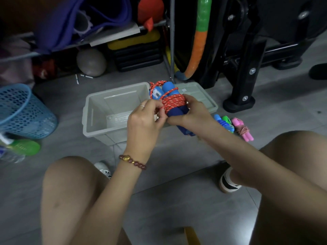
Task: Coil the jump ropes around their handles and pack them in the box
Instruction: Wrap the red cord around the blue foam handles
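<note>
Fingers (160,112) of left hand (141,121) and right hand (192,114) hide red rope (174,101) end.

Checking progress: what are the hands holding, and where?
A blue-handled jump rope: left hand pinches its wound red cord, right hand grips the handles by the coil.

The light is dim and flat. The grey floor (177,200) carries a pale sheen, while the shelf (113,35) behind sinks near black. My left hand (143,119), right hand (192,112) and the red jump rope (174,101) read fairly sharp; my knees (70,174) and the blue basket (26,117) smear and bow at the edges.
</note>
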`<state>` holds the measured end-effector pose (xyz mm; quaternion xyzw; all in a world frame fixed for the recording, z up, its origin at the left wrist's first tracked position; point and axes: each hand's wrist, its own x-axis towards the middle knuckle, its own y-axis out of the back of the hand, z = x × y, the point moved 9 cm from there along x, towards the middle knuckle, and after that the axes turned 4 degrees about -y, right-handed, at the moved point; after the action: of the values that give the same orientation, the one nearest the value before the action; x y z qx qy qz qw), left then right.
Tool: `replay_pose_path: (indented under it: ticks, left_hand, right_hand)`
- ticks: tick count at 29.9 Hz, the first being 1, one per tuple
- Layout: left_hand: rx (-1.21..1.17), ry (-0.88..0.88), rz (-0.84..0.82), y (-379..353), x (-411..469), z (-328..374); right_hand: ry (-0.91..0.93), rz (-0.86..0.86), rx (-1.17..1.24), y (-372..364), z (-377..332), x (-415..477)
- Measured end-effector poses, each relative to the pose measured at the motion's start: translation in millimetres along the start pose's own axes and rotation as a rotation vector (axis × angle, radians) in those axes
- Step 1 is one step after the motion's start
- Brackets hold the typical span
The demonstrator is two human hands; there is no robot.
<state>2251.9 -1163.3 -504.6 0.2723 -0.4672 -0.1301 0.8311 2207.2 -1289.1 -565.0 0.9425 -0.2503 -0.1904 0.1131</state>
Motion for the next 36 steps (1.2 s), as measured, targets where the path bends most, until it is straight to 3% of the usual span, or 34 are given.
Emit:
replay_pose_path:
  ticks: [7, 11, 17, 23, 31, 36]
  left_hand:
    - [-0.19, 0.359, 0.151, 11, -13, -21]
    - [-0.249, 0.349, 0.237, 11, -17, -20]
    - [-0.157, 0.34, 0.174, -10, -21, -20]
    - [-0.162, 0.449, 0.195, -23, -28, -28]
    - [-0.125, 0.339, 0.135, -14, -6, -28]
    - [-0.245, 0.551, 0.149, -22, -18, -45]
  right_hand:
    - [0.066, -0.065, -0.125, -10, -11, -7]
    - [0.105, -0.015, -0.124, -9, -18, -11]
    - [0.133, 0.094, -0.146, -4, -20, -14]
    - [0.212, 0.223, -0.198, -3, -21, -17]
    - [0.343, 0.143, -0.137, -1, -29, -18]
    - [0.279, 0.157, -0.171, 3, -19, -9]
